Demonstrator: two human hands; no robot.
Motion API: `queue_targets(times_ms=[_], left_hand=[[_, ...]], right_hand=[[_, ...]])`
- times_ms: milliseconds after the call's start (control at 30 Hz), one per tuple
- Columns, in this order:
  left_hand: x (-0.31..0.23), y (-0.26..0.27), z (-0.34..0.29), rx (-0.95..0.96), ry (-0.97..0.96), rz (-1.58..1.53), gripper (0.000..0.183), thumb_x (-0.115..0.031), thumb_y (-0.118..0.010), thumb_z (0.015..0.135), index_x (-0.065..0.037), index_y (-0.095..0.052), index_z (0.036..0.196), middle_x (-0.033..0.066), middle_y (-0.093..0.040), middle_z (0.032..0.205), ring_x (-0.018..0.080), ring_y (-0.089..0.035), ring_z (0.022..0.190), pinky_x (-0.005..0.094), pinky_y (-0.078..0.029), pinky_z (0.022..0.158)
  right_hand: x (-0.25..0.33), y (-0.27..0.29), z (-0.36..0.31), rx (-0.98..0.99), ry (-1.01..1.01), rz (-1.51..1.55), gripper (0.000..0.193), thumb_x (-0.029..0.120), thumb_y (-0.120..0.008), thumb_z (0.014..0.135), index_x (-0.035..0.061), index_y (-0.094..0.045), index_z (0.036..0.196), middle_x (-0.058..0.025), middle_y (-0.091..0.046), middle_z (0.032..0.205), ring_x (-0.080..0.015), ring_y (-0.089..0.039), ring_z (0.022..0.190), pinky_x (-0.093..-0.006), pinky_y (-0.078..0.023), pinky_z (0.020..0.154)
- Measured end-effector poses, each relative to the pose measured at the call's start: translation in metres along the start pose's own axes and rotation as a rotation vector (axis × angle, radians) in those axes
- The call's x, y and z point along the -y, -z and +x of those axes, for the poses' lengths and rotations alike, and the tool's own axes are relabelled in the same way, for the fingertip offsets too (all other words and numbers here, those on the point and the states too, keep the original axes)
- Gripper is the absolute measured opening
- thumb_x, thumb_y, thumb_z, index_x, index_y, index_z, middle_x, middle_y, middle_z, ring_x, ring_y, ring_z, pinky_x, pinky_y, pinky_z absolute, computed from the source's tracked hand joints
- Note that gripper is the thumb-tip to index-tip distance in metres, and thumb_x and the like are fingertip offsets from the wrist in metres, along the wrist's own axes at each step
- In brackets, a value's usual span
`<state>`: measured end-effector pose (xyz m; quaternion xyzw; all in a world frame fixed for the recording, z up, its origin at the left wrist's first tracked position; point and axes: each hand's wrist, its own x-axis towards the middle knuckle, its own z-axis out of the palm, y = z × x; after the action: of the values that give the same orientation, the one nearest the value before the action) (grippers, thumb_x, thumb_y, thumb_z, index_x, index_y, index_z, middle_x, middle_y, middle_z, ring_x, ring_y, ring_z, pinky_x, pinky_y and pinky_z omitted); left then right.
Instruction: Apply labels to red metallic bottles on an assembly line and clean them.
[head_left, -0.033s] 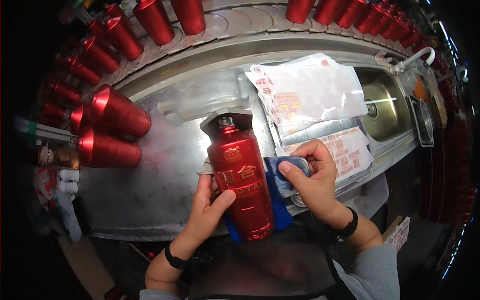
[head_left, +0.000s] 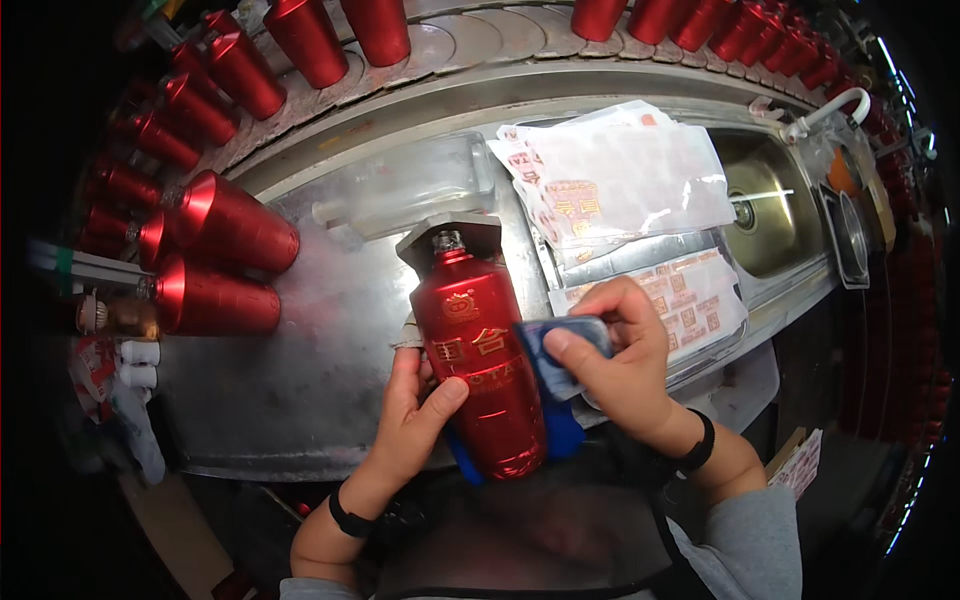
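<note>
A shiny red bottle (head_left: pixel 472 375) with gold lettering leans in front of me, its clear threaded neck (head_left: pixel 448 242) set in the notch of a grey angular rest (head_left: pixel 487 230). Blue cloth (head_left: pixel 565 432) shows under its lower part. My left hand (head_left: pixel 415 405) grips the bottle's left side, thumb on its front and fingers partly hidden behind. In my right hand (head_left: pixel 625 355) a flat blue pad (head_left: pixel 562 345) is pinched between thumb and fingers. The pad's left edge is at the bottle's right side; whether it presses on the surface I cannot tell.
Decal sheets (head_left: pixel 640 190) lie stacked on the metal counter (head_left: pixel 310 400), with more printed sheets (head_left: pixel 690 300) nearer me. Behind them is a clear tray (head_left: pixel 410 185). A sink (head_left: pixel 770 205) is at the right. Red bottles (head_left: pixel 225 235) stand at the left; several more line the conveyor (head_left: pixel 470 45).
My right hand has moved slightly left with the blue pad, bringing it to the bottle's side. The left hand keeps its hold on the bottle.
</note>
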<state>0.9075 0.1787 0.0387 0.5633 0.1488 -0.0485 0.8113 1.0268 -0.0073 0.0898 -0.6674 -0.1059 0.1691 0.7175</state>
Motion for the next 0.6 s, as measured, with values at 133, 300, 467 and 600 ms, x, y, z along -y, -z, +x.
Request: queue_targets(times_ms=[133,300,467,600], left_hand=[[-0.004,-0.005,-0.002,-0.119,-0.237,0.313,0.078,-0.029,-0.066,0.095,-0.001,-0.024,0.154,0.0229,-0.037,0.152,0.0290,-0.043,0.136,0.0393,-0.033,0.113],[-0.040,-0.009,0.007,-0.105,-0.635,1.294,0.052,-0.053,-0.057,0.095,-0.013,-0.068,0.126,0.0315,-0.025,0.156,0.0511,-0.021,0.145,0.0630,-0.012,0.114],[-0.054,-0.019,0.013,-0.049,-0.634,1.435,0.033,-0.047,-0.059,0.093,-0.027,-0.075,0.114,0.0193,-0.033,0.158,0.0410,-0.018,0.150,0.0616,0.008,0.115],[-0.044,-0.021,0.005,-0.014,-0.676,1.460,0.035,-0.050,-0.057,0.093,-0.027,-0.075,0.113,0.0192,-0.033,0.158,0.0407,-0.014,0.151,0.0620,0.010,0.115]], right_hand=[[-0.032,0.030,0.011,-0.042,-0.165,-0.330,0.023,0.001,-0.072,0.087,0.0019,-0.052,0.099,-0.0048,-0.064,0.090,-0.0055,-0.060,0.078,-0.0209,-0.049,0.067],[-0.021,0.032,0.006,-0.004,-0.129,-0.031,0.024,0.003,-0.071,0.089,0.0016,-0.052,0.105,-0.0031,-0.062,0.090,-0.0058,-0.059,0.083,-0.0208,-0.049,0.072],[-0.021,0.038,0.009,0.073,-0.228,0.038,0.016,0.008,-0.067,0.092,0.0017,-0.058,0.104,0.0012,-0.059,0.087,-0.0031,-0.054,0.087,-0.0196,-0.044,0.074],[-0.014,0.040,-0.001,0.195,-0.338,-0.061,0.011,0.014,-0.064,0.093,0.0032,-0.062,0.094,0.0033,-0.058,0.083,-0.0015,-0.048,0.076,-0.0187,-0.038,0.065]])
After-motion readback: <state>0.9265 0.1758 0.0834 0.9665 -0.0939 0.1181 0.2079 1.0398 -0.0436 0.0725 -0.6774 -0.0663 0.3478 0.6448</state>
